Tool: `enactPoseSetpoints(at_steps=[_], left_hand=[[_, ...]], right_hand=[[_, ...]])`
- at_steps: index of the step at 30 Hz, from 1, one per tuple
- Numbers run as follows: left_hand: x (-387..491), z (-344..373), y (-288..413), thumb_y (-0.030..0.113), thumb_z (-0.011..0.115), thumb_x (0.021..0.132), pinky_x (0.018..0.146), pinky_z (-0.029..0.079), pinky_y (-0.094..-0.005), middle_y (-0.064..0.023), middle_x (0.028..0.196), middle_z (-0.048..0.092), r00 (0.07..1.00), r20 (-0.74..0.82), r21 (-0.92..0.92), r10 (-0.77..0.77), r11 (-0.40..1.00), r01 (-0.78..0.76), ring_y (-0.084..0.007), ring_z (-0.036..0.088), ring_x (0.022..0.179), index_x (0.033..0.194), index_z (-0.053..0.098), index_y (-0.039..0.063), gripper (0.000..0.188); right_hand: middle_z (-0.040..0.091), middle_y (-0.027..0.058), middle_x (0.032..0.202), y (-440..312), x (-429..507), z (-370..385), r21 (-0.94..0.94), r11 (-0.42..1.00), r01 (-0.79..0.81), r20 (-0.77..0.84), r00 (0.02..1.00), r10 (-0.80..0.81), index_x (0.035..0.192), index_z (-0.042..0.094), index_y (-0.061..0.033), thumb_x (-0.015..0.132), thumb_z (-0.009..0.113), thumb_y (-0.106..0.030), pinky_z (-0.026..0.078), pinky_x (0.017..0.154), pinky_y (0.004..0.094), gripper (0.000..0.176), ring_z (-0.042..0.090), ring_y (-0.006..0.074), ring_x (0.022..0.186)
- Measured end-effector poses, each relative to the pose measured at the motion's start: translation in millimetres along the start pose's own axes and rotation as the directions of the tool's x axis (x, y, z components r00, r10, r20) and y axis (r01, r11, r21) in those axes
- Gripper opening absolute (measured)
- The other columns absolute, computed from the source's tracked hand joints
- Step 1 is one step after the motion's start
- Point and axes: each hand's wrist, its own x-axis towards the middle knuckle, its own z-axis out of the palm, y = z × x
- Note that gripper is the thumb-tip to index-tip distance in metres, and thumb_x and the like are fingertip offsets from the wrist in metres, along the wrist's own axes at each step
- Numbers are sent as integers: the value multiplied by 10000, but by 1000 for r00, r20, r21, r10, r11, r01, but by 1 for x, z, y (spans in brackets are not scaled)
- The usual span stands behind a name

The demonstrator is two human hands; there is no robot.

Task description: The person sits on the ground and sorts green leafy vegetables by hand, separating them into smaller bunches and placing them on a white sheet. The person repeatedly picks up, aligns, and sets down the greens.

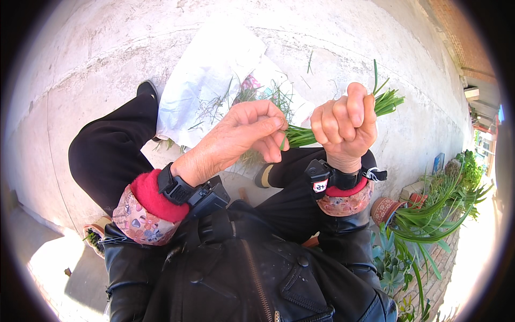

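A bunch of long, narrow green leaves [302,136], resembling garlic chives, runs through the closed fist of my right hand [342,124]. Its cut-looking tips [388,101] stick out on the far right side of the fist. My left hand [257,131] is at the other end of the bunch, thumb and forefinger pinched together. One green blade hangs by those fingertips; whether they grip it is hidden. Below the hands, a white plastic sheet or bag [209,76] lies on the ground, with loose grassy scraps [277,96] strewn over it.
Concrete ground [108,40] surrounds my feet, with a few stray blades [310,62] on it. To the right, a patterned flowerpot [384,210] and leafy plants [434,225] stand close to my right arm. Another pot [94,237] is near my left elbow. Black devices are strapped to both wrists.
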Motion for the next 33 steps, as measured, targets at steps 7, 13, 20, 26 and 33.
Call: enactPoseSetpoints(at_steps=[7,13,20,26,33], left_hand=[[-1,2,1,210,494,889,524,481,-208,-106,730,603,1000,-19,11,12,1000,-12,-109,586,548,889,505,20,191],[-1,0,0,190,531,862,532,473,-196,-86,734,613,999,51,59,-13,998,10,-103,595,567,899,499,26,171],[-4,5,1,150,583,829,546,468,-194,-54,723,607,999,41,76,-25,997,22,-100,601,593,903,494,31,166],[-4,6,2,153,589,826,560,470,-201,-34,708,600,999,16,99,-37,994,35,-95,600,604,884,512,30,157],[-2,5,-1,154,567,838,550,469,-194,-34,708,600,999,-5,99,-38,994,38,-87,595,594,836,524,35,127]], right_hand=[[235,-81,417,-1,1,-1,38,999,-10,82,997,7,748,372,-118,955,272,-337,172,336,242,317,163,51,306],[256,-66,413,-1,1,-4,-22,998,63,97,993,-60,709,380,-113,950,257,-372,193,338,258,375,180,71,307],[268,-54,409,0,4,-6,-60,989,135,124,984,-126,618,386,-113,943,247,-415,210,349,269,465,195,89,315],[270,-51,407,0,4,-6,-53,990,131,96,987,-126,604,382,-114,938,257,-429,201,350,267,476,189,86,316],[268,-49,404,1,4,-4,-52,990,131,97,987,-126,598,378,-112,939,258,-424,198,348,269,477,191,87,316]])
